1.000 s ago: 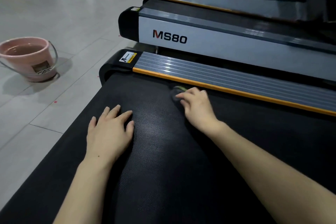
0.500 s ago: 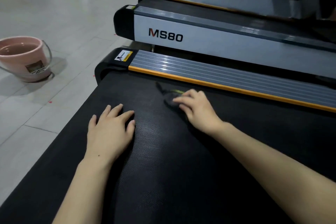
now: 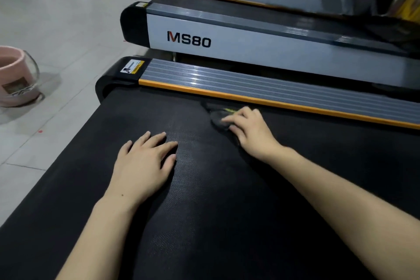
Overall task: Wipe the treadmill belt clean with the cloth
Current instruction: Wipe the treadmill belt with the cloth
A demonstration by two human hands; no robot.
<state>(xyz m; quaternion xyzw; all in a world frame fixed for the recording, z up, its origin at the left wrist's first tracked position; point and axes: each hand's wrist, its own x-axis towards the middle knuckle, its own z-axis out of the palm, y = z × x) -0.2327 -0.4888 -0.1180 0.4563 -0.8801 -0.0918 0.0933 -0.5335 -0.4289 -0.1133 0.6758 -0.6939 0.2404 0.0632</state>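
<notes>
Left hand [image 3: 145, 163] lies flat, fingers straight, on the black belt [image 3: 216, 211]. Right hand [image 3: 250, 129] presses a dark cloth [image 3: 218, 116] on the belt beside the orange rail [image 3: 227, 95], fingers slightly bent over it.

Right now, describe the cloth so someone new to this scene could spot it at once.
Start at the nearest treadmill's black belt and follow its far edge along the orange strip. Just inside that strip the right hand presses down on the cloth. It is a small, dark grey crumpled wad with a yellow-green streak, the only loose item on the belt; the left hand lies flat on bare belt.
</notes>
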